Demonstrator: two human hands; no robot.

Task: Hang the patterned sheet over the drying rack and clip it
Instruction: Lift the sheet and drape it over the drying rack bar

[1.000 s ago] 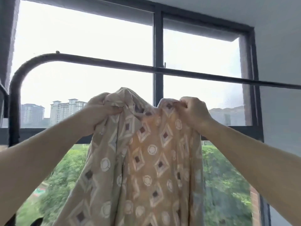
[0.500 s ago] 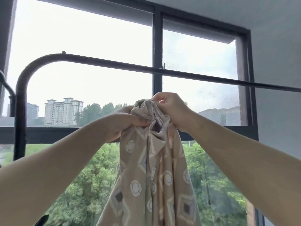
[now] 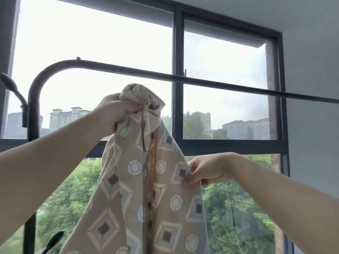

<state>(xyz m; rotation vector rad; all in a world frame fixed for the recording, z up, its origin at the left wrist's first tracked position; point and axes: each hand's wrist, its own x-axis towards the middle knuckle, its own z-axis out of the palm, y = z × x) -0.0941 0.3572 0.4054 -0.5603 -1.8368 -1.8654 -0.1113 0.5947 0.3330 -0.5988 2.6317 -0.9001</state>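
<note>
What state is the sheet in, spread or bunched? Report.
Bunched. The left hand grips the sheet by its gathered top, below the rack bar; the right hand pinches an edge lower.

Bright overcast daylight comes through the large dark-framed window (image 3: 178, 52), and the sky is blown out almost to white. Against it the dark curved metal rack bar (image 3: 128, 69) is nearly a silhouette. The beige sheet printed with diamonds and circles (image 3: 165, 198) glows orange along its middle fold, where light passes through. No hard shadows show. The wide lens bows the bar and frame. The green trees (image 3: 238, 217) look soft and smeared.
</note>
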